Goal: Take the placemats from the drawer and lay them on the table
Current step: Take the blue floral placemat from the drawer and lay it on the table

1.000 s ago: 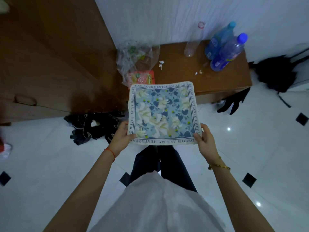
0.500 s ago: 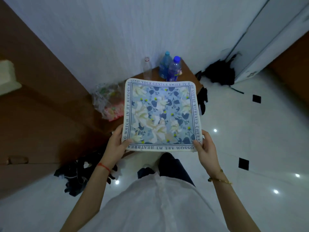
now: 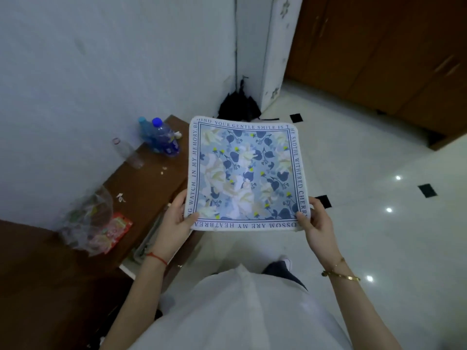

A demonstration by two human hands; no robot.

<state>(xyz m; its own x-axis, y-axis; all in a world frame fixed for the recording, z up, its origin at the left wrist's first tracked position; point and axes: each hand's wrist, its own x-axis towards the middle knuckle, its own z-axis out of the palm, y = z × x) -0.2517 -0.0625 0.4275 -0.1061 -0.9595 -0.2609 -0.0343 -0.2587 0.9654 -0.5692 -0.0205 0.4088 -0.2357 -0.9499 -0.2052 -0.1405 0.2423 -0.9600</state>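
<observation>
A square placemat [image 3: 243, 173] with a blue floral print and a lettered border is held flat in front of me, above the floor. My left hand [image 3: 175, 218] grips its near left corner, thumb on top. My right hand [image 3: 314, 221] grips its near right corner the same way. A low brown wooden table [image 3: 149, 188] stands to the left against the wall, and the mat's left edge overlaps it in view. No drawer can be made out.
On the low table stand two blue bottles [image 3: 161, 138], a clear empty bottle [image 3: 127, 152] and a crumpled plastic bag with a red packet [image 3: 94, 223]. A black bundle [image 3: 238, 107] lies in the wall corner. Brown cupboards [image 3: 394, 59] fill the far right; white tiled floor [image 3: 366, 198] spreads between.
My view has swung to the right: the low table slid from the centre to the left, and the corner and brown cupboards came into sight. Both hands kept their grip on the placemat.
</observation>
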